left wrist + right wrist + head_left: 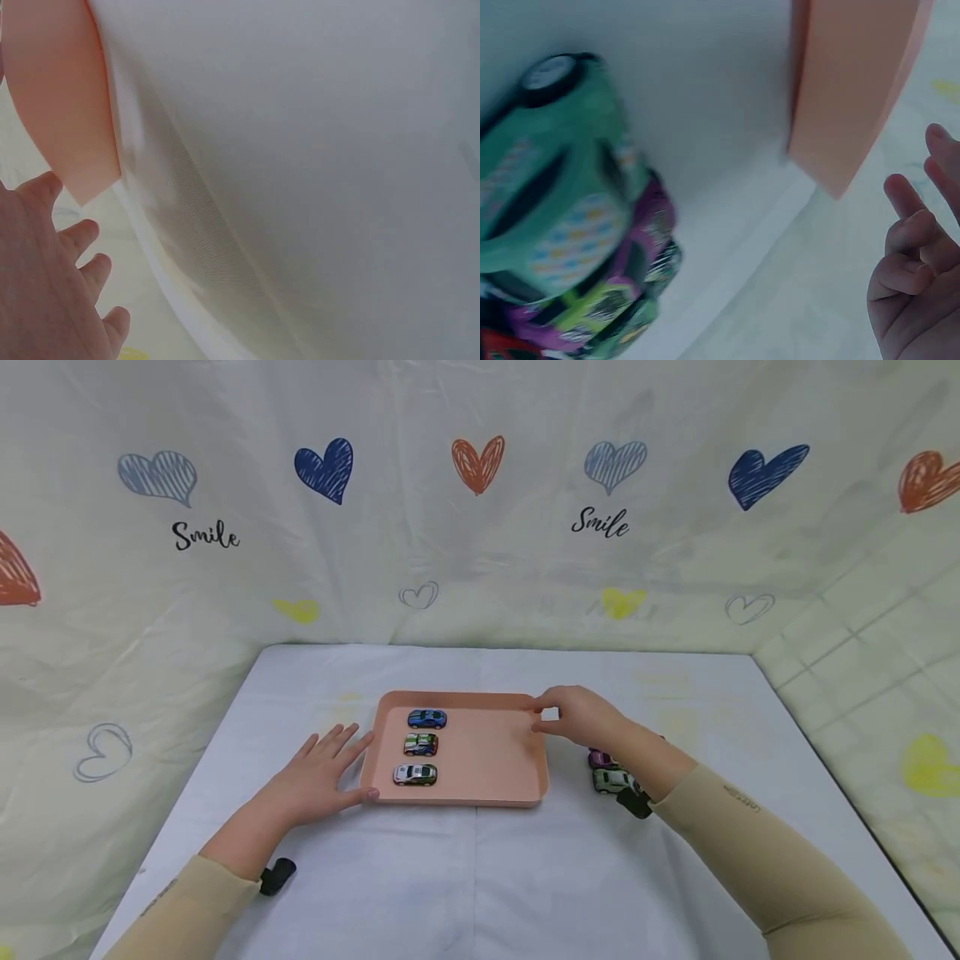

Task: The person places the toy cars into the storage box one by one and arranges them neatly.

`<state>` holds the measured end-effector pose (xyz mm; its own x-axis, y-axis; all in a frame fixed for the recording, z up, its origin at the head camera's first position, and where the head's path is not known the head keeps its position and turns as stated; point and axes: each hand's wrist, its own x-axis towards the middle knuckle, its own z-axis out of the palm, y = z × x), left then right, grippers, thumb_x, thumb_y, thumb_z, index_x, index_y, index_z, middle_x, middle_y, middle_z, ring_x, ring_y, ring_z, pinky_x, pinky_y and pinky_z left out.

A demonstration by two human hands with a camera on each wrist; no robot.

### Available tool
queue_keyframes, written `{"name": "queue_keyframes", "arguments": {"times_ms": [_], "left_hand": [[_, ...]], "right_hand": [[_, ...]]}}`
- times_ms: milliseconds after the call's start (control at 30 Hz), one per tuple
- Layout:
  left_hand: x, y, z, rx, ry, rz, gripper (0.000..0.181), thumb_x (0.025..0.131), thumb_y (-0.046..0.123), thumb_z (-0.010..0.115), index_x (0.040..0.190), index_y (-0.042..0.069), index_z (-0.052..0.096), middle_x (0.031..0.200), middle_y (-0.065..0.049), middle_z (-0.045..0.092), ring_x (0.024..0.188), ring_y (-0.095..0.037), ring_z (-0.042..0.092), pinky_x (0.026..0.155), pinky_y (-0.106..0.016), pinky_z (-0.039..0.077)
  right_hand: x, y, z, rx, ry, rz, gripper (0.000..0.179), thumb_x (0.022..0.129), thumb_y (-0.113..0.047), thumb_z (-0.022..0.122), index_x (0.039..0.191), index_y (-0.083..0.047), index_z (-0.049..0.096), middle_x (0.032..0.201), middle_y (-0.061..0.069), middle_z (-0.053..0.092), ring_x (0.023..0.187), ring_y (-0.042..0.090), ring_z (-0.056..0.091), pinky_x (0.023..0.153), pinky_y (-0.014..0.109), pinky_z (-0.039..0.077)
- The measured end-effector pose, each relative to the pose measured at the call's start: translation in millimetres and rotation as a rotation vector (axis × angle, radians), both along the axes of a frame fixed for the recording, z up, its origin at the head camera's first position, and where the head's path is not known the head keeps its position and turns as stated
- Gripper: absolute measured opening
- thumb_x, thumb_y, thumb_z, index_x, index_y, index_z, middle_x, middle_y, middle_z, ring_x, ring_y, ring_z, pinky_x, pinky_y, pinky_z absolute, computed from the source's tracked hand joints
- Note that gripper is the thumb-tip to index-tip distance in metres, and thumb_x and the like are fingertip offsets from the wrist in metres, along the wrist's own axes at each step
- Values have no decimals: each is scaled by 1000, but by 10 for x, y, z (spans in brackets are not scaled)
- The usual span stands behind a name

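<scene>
A pink tray (495,752) lies on the white tabletop. Three toy cars stand in a column in its left part: a blue car (427,718), a green-and-white car (421,744) and a silver-white car (415,774). My left hand (315,781) is spread beside the tray's left side, thumb and index fingertip at the rim. At the far right corner, my right hand (581,714) has its index finger and thumb apart at the rim. In the right wrist view its other fingers (907,274) are bent, with nothing in them.
More toy cars sit right of the tray, partly behind the right forearm, including a green car (570,202) and a purple car (641,247). A pale cloth with printed hearts (477,464) hangs behind the table (420,877). Black wrist devices (277,877) show at both sleeves.
</scene>
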<state>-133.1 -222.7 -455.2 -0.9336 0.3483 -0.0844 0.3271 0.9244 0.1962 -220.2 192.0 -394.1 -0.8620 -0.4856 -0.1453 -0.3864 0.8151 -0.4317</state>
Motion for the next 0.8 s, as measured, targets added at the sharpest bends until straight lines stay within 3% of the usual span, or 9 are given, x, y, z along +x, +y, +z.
{"name": "queue_keyframes", "arguments": {"times_ms": [100,400,800], "left_hand": [[7,14,8,-2,-7,4,97,84,75,56,157,17,30,161,-16,26,148,-40,18,118,-61,12],[0,23,27,-11,-10,16,96,84,73,59,157,17,31,161,-16,25,148,-40,18,119,-60,12],[-20,1,-31,-31,-22,13,98,83,75,57,159,20,26,163,-14,21,150,-39,15,120,-59,9]], "right_hand": [[48,115,-43,14,-12,-15,38,91,-26,74,128,-18,70,126,4,66,121,27,58,98,47,50],[121,497,-98,72,-53,-57,40,92,-27,72,131,-21,67,130,3,65,124,30,55,96,49,50],[165,913,-141,88,-18,-49,38,92,-26,72,129,-17,69,126,7,67,123,35,56,98,53,49]]}}
